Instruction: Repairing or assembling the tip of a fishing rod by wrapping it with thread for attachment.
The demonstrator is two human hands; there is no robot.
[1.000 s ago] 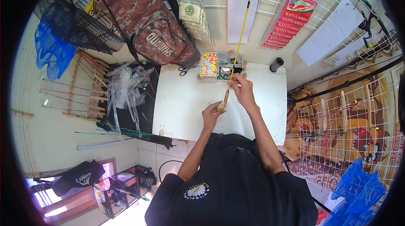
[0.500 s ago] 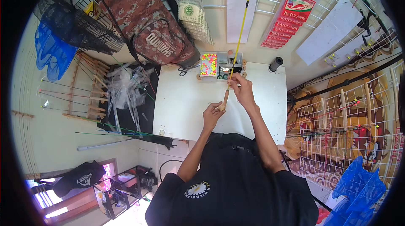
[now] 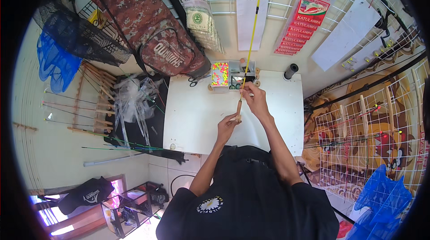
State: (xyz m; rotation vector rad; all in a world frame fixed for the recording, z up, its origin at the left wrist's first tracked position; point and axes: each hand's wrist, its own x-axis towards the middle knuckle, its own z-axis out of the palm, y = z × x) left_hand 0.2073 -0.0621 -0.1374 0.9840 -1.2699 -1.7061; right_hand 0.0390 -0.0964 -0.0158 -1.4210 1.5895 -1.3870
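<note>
A thin yellow fishing rod (image 3: 253,32) with a wooden handle (image 3: 239,107) rises from my hands over the white table, its upper part pointing at the wall. My left hand (image 3: 226,128) is closed round the lower end of the handle. Just above the handle, the thumb and fingers of my right hand (image 3: 256,101) pinch the base of the yellow shaft. Whether they also hold a fine line is too small to make out.
Behind my hands stand a box of bright pink and yellow bits (image 3: 220,75) and a grey divided tray (image 3: 252,64). Scissors (image 3: 192,82) lie left of them; a black cylinder (image 3: 291,70) stands right. A camouflage bag (image 3: 168,54) overhangs the back left corner.
The whole view has shifted slightly, with the table a little lower. My fingers have moved a little on the handle and the shaft; both hands keep their hold on the rod.
</note>
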